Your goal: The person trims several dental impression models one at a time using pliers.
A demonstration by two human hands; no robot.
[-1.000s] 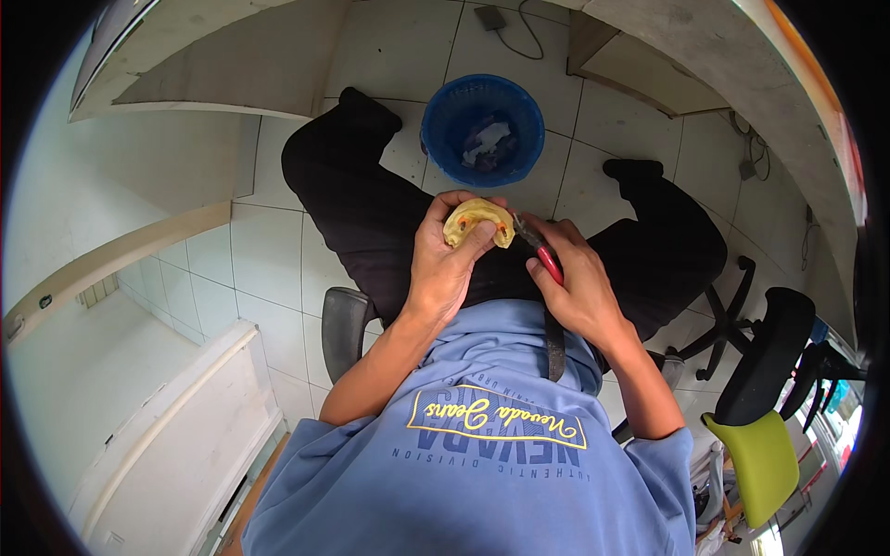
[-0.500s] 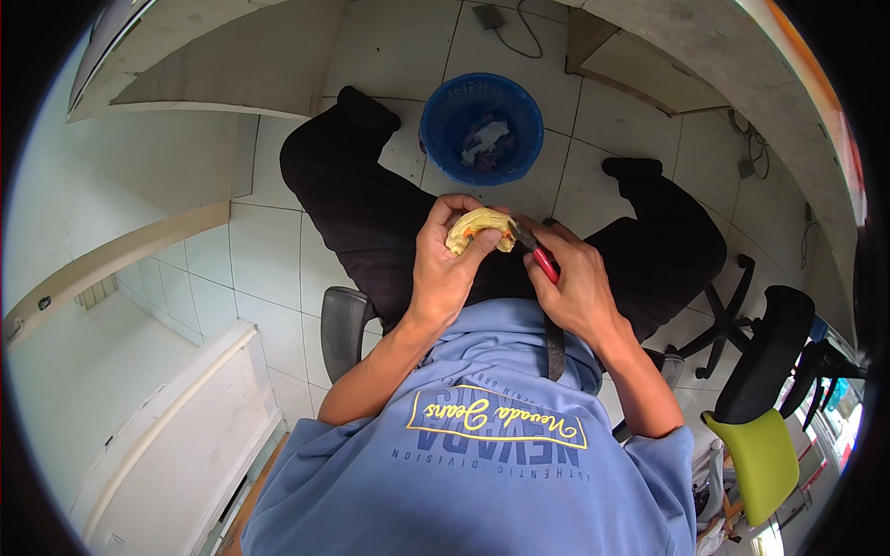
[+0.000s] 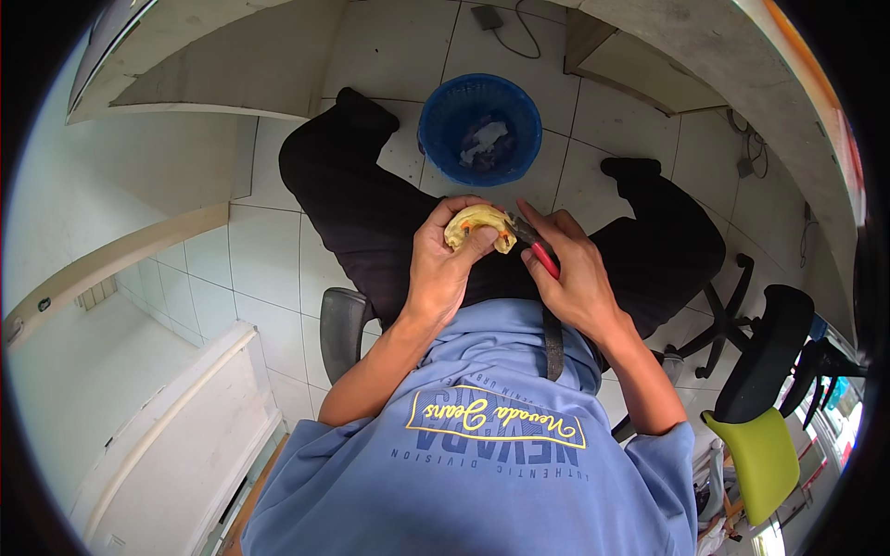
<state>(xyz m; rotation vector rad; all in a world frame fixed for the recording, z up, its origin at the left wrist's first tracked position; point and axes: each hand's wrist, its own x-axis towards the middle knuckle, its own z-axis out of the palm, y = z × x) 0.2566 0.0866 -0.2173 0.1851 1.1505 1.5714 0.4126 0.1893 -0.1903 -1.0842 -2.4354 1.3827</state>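
Note:
My left hand (image 3: 438, 267) is closed around a pale yellow curved piece (image 3: 475, 219) with orange spots, its kind unclear; the thumb presses on its near side. Closed in my right hand (image 3: 579, 278) is a hand tool (image 3: 545, 259) with a red handle and a dark metal head. The tool's head is at the right end of the yellow piece; whether they touch I cannot tell. Both hands are over my lap, and my right index finger points up past the tool.
A blue plastic basket (image 3: 426, 113) with crumpled scraps inside stands on the tiled floor (image 3: 269, 250) between my feet. A desk edge (image 3: 723, 56) curves across the upper right. Chairs with a black backrest (image 3: 768, 352) and a green seat (image 3: 756, 463) are at the right.
The tool's head has shifted slightly right, away from the yellow piece. My right index finger has lifted and straightened. The left hand still grips the yellow piece, now slightly turned.

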